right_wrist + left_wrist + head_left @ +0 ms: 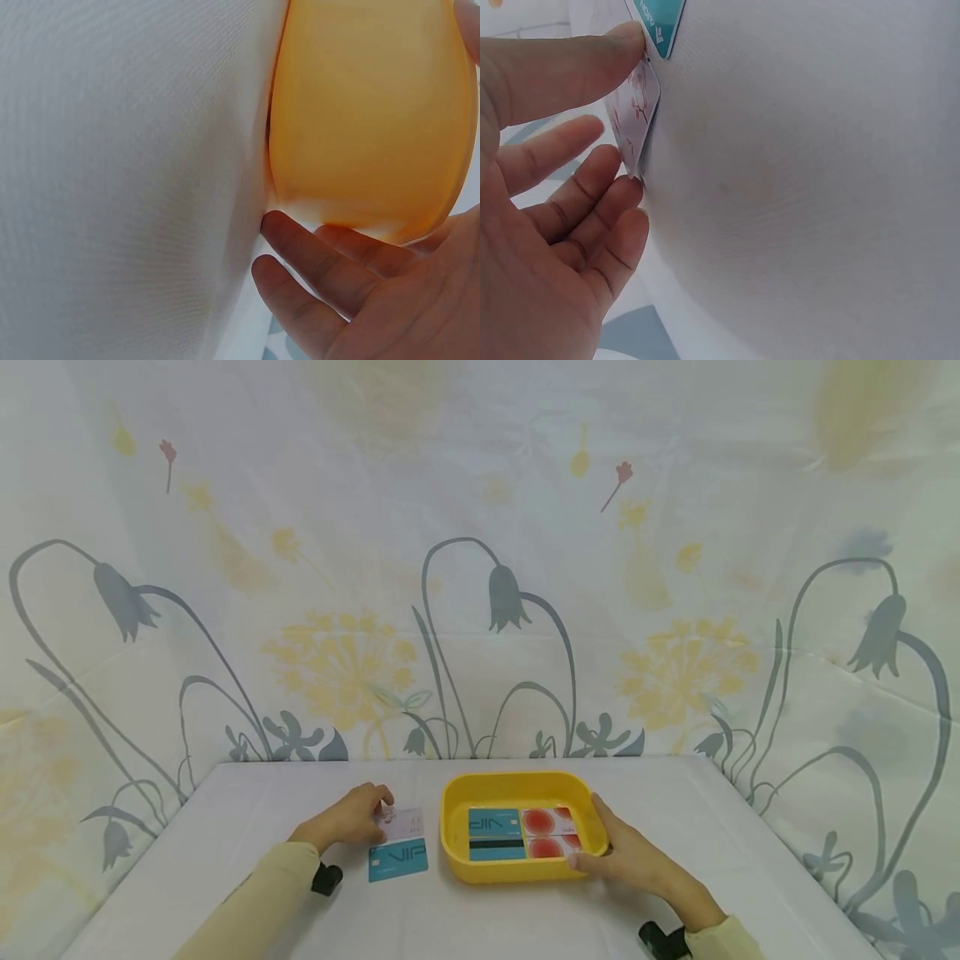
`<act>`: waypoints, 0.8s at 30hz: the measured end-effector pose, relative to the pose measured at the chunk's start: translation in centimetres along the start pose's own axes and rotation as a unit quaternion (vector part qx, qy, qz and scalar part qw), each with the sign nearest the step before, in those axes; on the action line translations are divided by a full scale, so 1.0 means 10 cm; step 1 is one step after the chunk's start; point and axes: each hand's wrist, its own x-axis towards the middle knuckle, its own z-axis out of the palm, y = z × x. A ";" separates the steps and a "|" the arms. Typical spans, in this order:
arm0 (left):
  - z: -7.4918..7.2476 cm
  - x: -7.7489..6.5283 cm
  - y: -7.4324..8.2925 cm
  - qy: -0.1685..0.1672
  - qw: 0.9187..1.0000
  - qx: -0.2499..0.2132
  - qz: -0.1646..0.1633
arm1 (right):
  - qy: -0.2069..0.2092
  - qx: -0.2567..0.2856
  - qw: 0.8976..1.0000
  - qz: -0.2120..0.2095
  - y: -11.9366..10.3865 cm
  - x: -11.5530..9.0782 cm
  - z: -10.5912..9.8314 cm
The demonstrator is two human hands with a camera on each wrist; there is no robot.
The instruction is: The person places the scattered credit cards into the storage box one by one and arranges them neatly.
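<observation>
My left hand (347,816) pinches a pale pink card (405,823) by its edges, thumb on the near side and fingers on the far side. Red blossom sprigs show on this card (637,105) in the left wrist view. Just nearer me lies a teal VIP card (397,862), flat on the table. My right hand (637,857) holds the right end of a yellow tray (517,872), thumb at its near rim and fingers along its side. Inside are teal cards (493,820) on the left and white cards with red circles (538,821) on the right.
A white cloth covers the table (480,927). Behind its far edge hangs a pale curtain (480,485) with printed flowers. Dark wrist devices (327,878) sit under both forearms.
</observation>
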 end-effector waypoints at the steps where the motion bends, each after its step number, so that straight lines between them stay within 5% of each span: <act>1: 0.00 0.00 0.00 0.001 1.000 0.001 0.001 | 0.000 0.000 1.000 -0.002 0.00 0.00 0.00; 10: 0.03 0.00 -0.04 0.009 1.000 -0.003 0.011 | 0.000 0.006 1.000 0.008 0.00 0.01 0.00; 24: 0.00 0.01 0.02 -0.004 1.000 0.008 -0.016 | 0.002 -0.007 1.000 0.002 0.02 0.02 0.01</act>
